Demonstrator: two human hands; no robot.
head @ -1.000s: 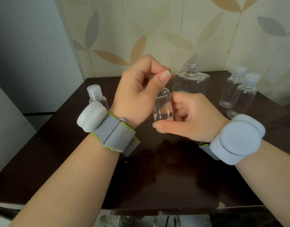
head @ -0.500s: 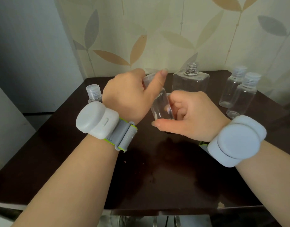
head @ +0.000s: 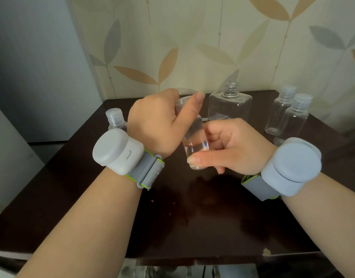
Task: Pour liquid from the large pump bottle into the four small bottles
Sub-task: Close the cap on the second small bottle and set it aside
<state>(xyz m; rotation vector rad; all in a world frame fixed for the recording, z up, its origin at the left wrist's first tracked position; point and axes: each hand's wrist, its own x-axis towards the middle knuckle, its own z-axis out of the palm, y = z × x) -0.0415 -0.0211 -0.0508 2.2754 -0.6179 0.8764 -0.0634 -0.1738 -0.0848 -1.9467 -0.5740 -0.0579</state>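
A small clear bottle [head: 194, 141] with some liquid in its bottom is held just above the dark table, tilted slightly left. My right hand [head: 230, 149] grips its lower body. My left hand [head: 160, 125] is closed around its cap at the top, thumb up along the side. Behind them stands the large clear bottle [head: 230, 105], its threaded neck bare with no pump on it. One capped small bottle [head: 115, 119] stands at the left behind my left wrist. Two capped small bottles [head: 281, 111] [head: 295, 119] stand at the right.
The dark brown table [head: 212, 213] sits in a corner against leaf-patterned wallpaper [head: 192, 47] at the back. A grey wall or door [head: 32, 67] is on the left. Both wrists wear grey band devices. The table's front edge is near my forearms.
My left hand has rolled over the cap, turning knuckles-up, a twisting motion on the small bottle's top. The right hand holds the bottle in nearly the same place.
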